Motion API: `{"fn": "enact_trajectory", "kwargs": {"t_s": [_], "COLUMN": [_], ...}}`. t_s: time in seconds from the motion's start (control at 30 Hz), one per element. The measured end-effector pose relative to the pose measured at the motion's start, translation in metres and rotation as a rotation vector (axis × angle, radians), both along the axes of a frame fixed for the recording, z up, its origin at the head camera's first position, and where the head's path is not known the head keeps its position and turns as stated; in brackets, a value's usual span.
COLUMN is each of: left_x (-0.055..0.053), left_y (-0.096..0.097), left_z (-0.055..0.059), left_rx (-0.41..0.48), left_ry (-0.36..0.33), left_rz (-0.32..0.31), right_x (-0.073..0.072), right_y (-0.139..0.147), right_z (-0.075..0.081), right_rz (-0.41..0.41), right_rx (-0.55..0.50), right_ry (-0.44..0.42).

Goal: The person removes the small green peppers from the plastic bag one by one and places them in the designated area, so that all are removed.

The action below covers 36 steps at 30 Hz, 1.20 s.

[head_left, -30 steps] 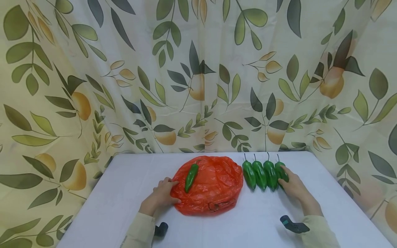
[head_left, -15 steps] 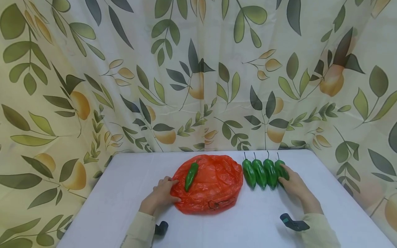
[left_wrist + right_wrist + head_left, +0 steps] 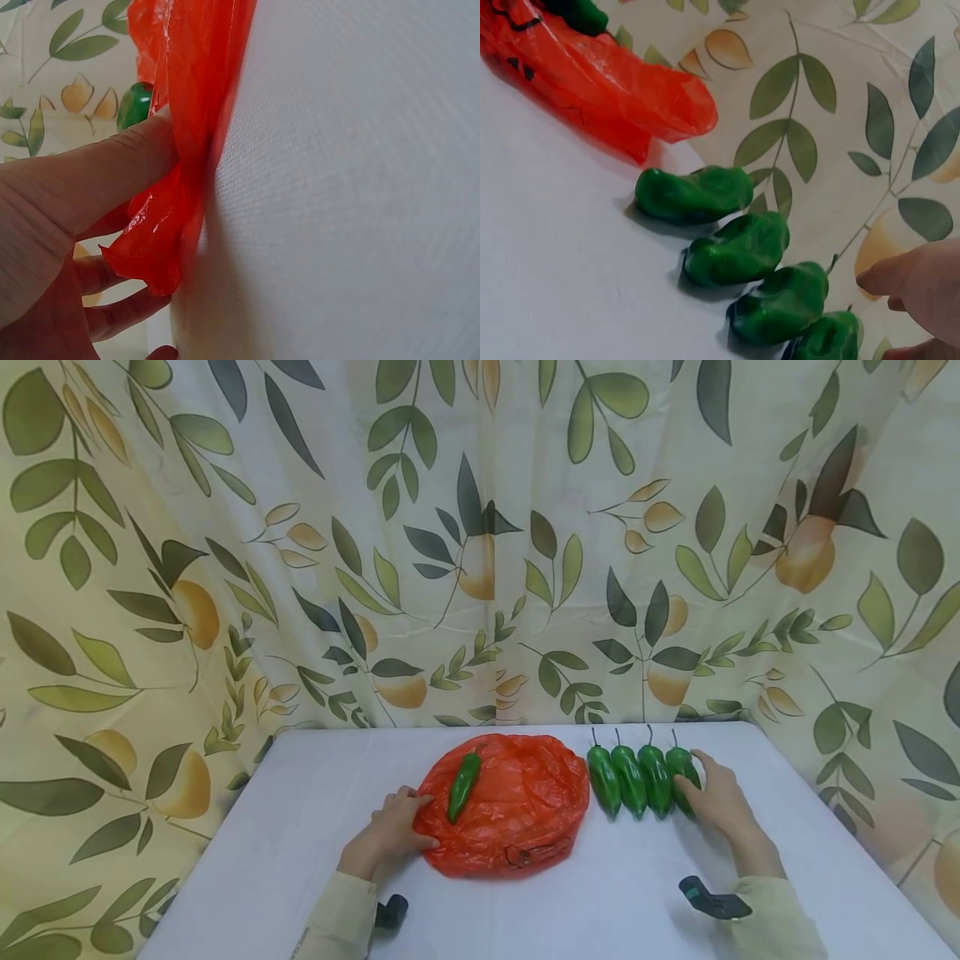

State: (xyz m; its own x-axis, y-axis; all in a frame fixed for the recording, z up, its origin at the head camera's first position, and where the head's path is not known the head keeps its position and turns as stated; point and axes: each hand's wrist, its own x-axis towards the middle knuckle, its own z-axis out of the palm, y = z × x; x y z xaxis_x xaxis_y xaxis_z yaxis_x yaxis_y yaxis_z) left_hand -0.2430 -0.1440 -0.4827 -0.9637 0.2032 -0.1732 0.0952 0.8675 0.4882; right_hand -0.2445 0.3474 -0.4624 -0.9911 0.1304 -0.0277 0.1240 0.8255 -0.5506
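A crumpled red plastic bag (image 3: 525, 802) lies on the white table, one green chili pepper (image 3: 463, 787) resting on its left part. My left hand (image 3: 392, 828) holds the bag's left edge; in the left wrist view the thumb presses the red film (image 3: 199, 97) and other fingers are behind it. Right of the bag, several green peppers stand in a row with stems pointing away. Beside the rightmost pepper (image 3: 680, 766) is my right hand (image 3: 717, 799), thumb and fingers parted. The right wrist view shows those fingertips (image 3: 877, 277) apart from the peppers.
A leaf-and-fruit patterned curtain (image 3: 525, 635) hangs right behind the table's far edge. Bare white tabletop (image 3: 585, 910) lies in front of the bag and the peppers. Dark camera mounts (image 3: 712, 902) sit at both wrists.
My right hand has let go of the rightmost pepper and drawn slightly to the right, its fingers spreading. The left hand, bag and peppers look unmoved.
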Motion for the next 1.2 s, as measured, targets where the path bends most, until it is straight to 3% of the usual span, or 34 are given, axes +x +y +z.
{"fn": "enact_trajectory", "kwargs": {"t_s": [0.2,0.63,1.0,1.2], "left_x": [0.0,0.002,-0.001,-0.001], "left_y": [-0.001,0.0,0.0,0.0], "left_z": [0.001,0.005,0.008,0.005], "left_rx": [-0.004,-0.016,-0.028,-0.021], "left_ry": [0.001,-0.013,-0.017,-0.016], "left_rz": [0.001,0.001,-0.009,-0.01], "right_x": [0.004,0.006,0.013,0.013], "right_y": [-0.021,-0.078,-0.142,-0.188], "right_z": [0.015,0.025,0.025,0.021], "right_rz": [0.024,0.123,0.293,0.383], "right_rx": [-0.008,0.004,-0.09,-0.108], "right_ry": [0.055,0.115,0.198,0.153]}}
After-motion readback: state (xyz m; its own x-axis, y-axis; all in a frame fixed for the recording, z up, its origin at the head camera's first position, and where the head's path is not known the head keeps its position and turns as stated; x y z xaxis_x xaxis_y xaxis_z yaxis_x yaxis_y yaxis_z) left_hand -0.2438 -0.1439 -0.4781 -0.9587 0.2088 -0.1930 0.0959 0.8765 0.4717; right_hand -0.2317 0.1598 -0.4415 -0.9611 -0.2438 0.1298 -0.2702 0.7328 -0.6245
